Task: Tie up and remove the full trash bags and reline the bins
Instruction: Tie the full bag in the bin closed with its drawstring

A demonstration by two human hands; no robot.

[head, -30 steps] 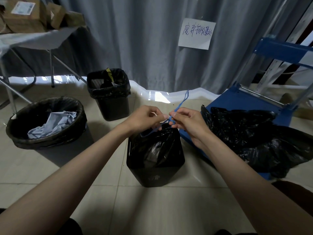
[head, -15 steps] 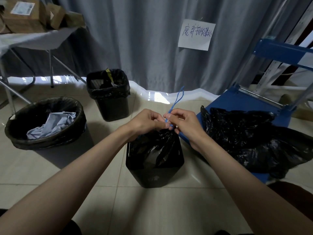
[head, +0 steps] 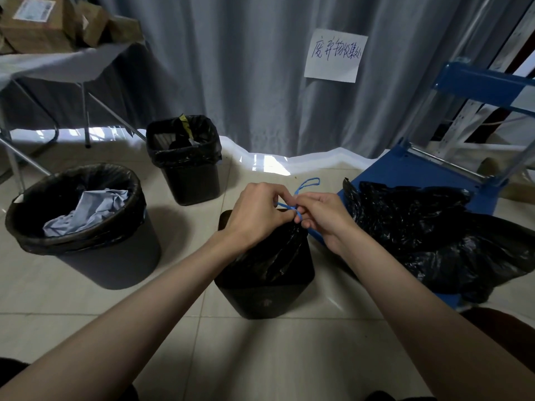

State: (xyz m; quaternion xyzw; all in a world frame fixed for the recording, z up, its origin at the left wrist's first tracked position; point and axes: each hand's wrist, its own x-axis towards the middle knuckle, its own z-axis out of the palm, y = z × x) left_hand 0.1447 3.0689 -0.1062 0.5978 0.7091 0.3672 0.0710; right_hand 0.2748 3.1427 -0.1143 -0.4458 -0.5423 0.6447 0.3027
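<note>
Grip: left hand (head: 256, 215) and right hand (head: 324, 217) meeting fingertip to fingertip, both pinching the blue drawstring (head: 292, 208) at the gathered neck of the black trash bag (head: 269, 256); fingers of both curled tight on the cord.
Drawstring: short taut stretch between the two hands; one loop (head: 308, 183) standing up and away behind the right hand's knuckles.
Bag: mouth cinched under the hands, plastic pleated and drawn in toward the right; body still seated in the small square bin (head: 260, 299).
Small square bin: upright on the tiled floor (head: 86, 299), directly below the hands, between the two forearms.
Right of the bin: heap of loose black bags (head: 434, 235) lying crumpled on a blue platform (head: 405, 175), just beside the right wrist.
Left of the bin: round bin (head: 86, 256) with a black liner folded over its rim, crumpled pale blue paper (head: 86, 209) inside; well apart from the hands.
Behind, left of centre: second square bin (head: 188, 180), black liner over the rim, scraps showing at the top, near the curtain.
Backdrop: grey curtain (head: 231, 68) reaching the floor, white handwritten sheet (head: 335, 55) fixed to it.
Far left: folding table (head: 58, 68) with a pale cover, cardboard boxes (head: 37, 24) stacked on top.
Far right: blue metal frame (head: 486, 88) rising above the platform.
</note>
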